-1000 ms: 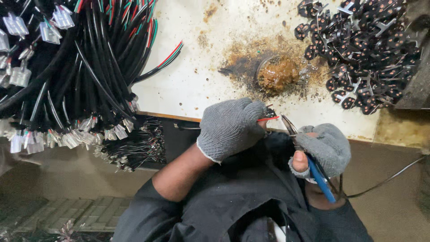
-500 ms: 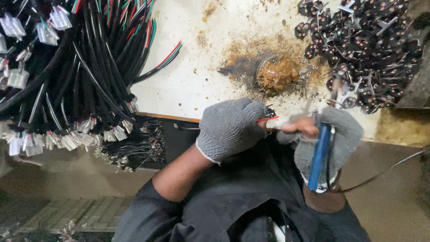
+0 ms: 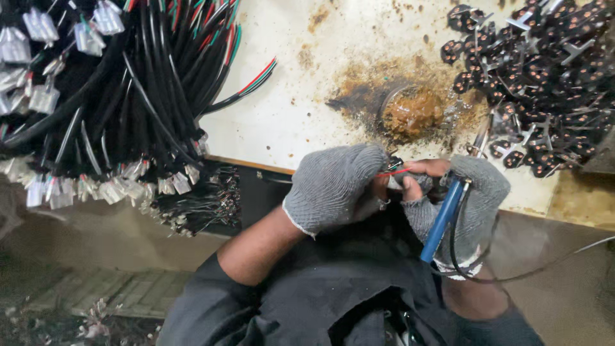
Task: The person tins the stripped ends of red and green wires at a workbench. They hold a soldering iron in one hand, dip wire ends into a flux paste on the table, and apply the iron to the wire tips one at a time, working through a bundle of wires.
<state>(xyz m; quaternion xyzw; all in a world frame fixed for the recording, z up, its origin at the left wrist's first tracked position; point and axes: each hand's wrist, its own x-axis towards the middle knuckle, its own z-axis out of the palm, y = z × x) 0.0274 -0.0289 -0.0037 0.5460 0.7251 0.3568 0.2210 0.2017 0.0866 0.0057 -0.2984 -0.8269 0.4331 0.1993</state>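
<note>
Soldering work held at the near edge of a stained surface [image 3: 288, 102].
Cable bundle [image 3: 122, 96] with white connectors fills the left side, leaving bare room in the middle; left hand [image 3: 336, 186], gloved, is closed in a pinch on a thin red wire [image 3: 392, 172], held just off the edge, likely for steadiness; right hand [image 3: 471, 205] grips a blue-handled soldering iron [image 3: 448, 211], tip raised toward the flux pot [image 3: 413, 114]; dark small parts [image 3: 544, 77] crowd the right.

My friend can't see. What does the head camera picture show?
Two grey-gloved hands meet at a stained table's edge: the left hand pinches a thin red wire, the right hand holds a blue-handled soldering iron. Black wire bundles lie left, dark small parts right.
</note>
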